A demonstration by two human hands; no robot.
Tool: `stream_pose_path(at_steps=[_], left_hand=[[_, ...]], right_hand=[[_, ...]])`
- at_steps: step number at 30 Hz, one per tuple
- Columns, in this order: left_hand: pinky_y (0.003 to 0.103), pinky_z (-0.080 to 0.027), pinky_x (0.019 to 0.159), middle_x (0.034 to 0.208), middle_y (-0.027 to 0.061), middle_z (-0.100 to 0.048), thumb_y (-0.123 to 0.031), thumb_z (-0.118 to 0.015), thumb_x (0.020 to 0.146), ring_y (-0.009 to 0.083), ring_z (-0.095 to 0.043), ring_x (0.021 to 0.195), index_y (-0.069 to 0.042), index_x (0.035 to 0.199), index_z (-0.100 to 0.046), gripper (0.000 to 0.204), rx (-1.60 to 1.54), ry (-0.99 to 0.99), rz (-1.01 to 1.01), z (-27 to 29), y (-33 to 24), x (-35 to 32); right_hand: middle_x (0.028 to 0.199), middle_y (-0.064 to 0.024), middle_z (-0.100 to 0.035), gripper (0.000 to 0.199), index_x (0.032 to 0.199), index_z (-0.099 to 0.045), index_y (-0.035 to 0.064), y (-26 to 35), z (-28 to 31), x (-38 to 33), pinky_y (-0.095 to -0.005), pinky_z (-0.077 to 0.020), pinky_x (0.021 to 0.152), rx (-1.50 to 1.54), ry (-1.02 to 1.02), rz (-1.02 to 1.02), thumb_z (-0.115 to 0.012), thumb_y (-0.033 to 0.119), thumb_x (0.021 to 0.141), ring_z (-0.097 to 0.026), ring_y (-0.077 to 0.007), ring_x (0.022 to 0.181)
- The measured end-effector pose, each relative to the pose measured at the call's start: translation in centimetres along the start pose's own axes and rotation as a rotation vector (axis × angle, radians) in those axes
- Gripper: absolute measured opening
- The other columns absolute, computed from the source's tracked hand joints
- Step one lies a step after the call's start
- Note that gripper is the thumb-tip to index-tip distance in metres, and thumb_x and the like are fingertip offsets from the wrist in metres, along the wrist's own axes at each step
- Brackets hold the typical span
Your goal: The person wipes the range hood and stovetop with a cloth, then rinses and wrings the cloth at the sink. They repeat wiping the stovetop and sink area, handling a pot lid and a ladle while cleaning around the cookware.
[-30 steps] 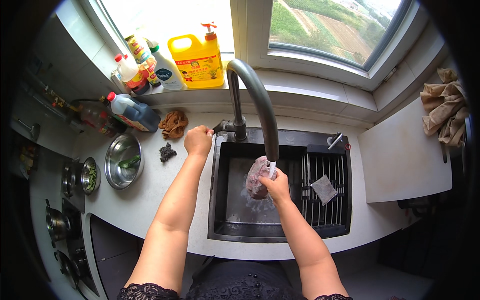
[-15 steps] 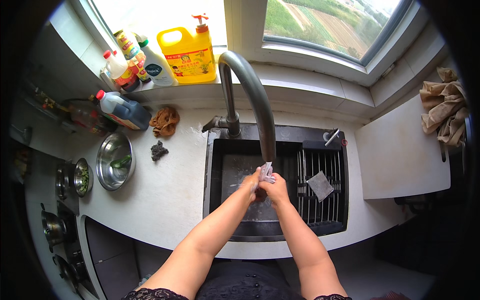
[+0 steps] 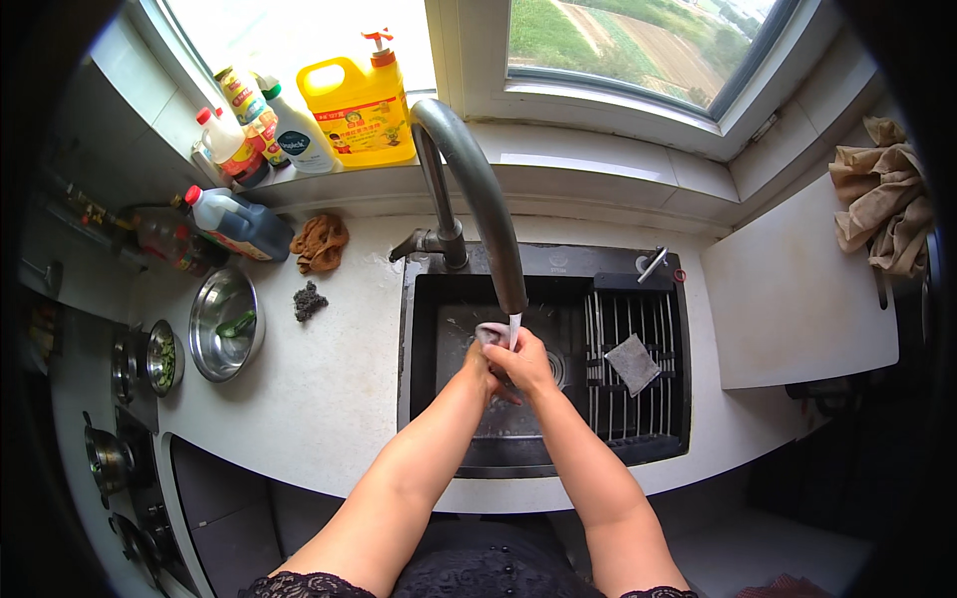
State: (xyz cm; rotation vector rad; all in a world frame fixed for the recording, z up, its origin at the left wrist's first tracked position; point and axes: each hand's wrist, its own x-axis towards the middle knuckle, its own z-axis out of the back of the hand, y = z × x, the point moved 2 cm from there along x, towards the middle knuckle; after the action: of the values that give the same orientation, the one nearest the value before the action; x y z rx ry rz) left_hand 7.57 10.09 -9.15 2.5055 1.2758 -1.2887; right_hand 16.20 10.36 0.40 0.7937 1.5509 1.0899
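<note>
Left hand (image 3: 478,363) and right hand (image 3: 528,363) grip a pinkish item (image 3: 491,332) under the running tap (image 3: 493,219), over the sink (image 3: 447,344). A bowl (image 3: 211,349) stands on the counter (image 3: 344,369).

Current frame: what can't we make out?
All in the head view:
- Pinkish-grey item: mostly covered by the left hand and right hand; identity unclear.
- Left hand's grip: partly hidden behind the right hand.
- Sink drain: partly blocked by the right hand.
- Chopped green pieces, far left: too small to identify.
- Dark red item: cut off by lower edge.
</note>
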Motion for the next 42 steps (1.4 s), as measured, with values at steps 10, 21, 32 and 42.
stream_pose_path(at_steps=[10,21,32,42], left_hand=[[0.032,-0.054,0.066,0.090,0.0052,-0.065,-0.028,-0.055,0.091,0.0180,-0.064,0.083,-0.012,0.092,-0.063,0.018,-0.172,-0.115,-0.248,0.9,1.9,-2.6],[0.053,-0.039,0.099,0.125,0.0123,-0.054,-0.037,-0.042,0.097,0.0326,-0.054,0.114,-0.012,0.126,-0.051,0.040,-0.362,-0.114,0.015,-2.2,0.9,-5.9],[0.054,-0.039,0.100,0.118,0.0180,-0.060,-0.033,-0.047,0.090,0.0361,-0.057,0.111,-0.003,0.115,-0.057,0.040,-0.338,-0.112,-0.146,3.6,1.6,-1.8],[0.047,-0.046,0.091,0.111,0.0108,-0.063,-0.065,-0.045,0.087,0.0299,-0.059,0.102,-0.013,0.110,-0.061,0.059,-0.444,0.135,-0.170,0.1,1.9,-3.4]], right_hand=[[0.094,-0.0180,-0.060,0.057,0.115,-0.060,0.0047,-0.8,-1.5,-1.0,-0.0386,-0.0492,0.080,-0.475,-0.002,0.284,-0.075,0.041,0.073,-0.059,-0.0289,0.095],[0.095,-0.0081,-0.065,0.021,0.105,-0.060,0.0004,-3.3,1.4,0.0,-0.0311,-0.0494,0.080,0.470,-0.107,-0.147,-0.050,0.015,0.094,-0.062,-0.0169,0.087],[0.097,-0.0146,-0.067,0.037,0.099,-0.062,0.0015,-1.6,0.8,-1.9,-0.0398,-0.0512,0.082,0.968,0.081,-0.365,-0.057,0.037,0.092,-0.065,-0.0260,0.087],[0.093,-0.0193,-0.058,0.032,0.074,-0.064,0.0010,-3.8,-1.2,-2.2,-0.0424,-0.0469,0.072,-0.568,-0.268,0.413,-0.072,0.031,0.077,-0.057,-0.0364,0.083]])
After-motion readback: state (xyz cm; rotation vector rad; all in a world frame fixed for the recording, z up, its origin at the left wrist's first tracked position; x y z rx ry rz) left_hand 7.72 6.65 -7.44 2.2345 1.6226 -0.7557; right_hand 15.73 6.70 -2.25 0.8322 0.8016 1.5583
